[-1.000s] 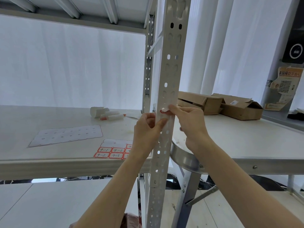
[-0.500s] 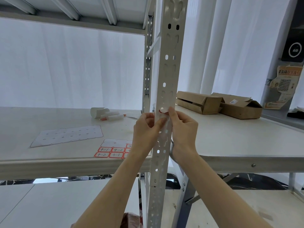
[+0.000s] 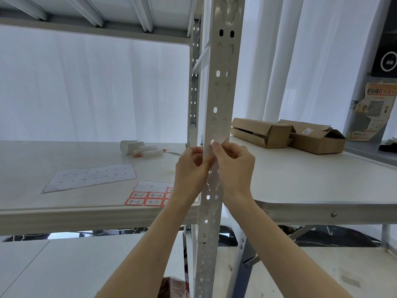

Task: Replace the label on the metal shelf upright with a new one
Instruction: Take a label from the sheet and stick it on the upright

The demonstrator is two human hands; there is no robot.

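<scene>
A white perforated metal upright (image 3: 221, 87) stands in the middle of the view. A small label (image 3: 219, 143) with a red edge sits on it at shelf height, its top corner curled away from the metal. My right hand (image 3: 234, 166) pinches that label between thumb and forefinger. My left hand (image 3: 191, 166) grips the upright's left edge just below the label, fingers touching the right hand. A sheet of red-bordered labels (image 3: 150, 197) marked 4-1 and 4-2 lies on the shelf board (image 3: 64, 218) near its front edge.
A used backing sheet (image 3: 90, 177) lies left on the shelf. A roll of white tape and markers (image 3: 141, 148) rest further back. Two open cardboard boxes (image 3: 287, 134) sit on the table to the right. A second upright (image 3: 194, 82) stands behind.
My right hand has curled in closer to the upright and the label's upper corner has lifted off the metal. My left hand has stayed at the upright's edge.
</scene>
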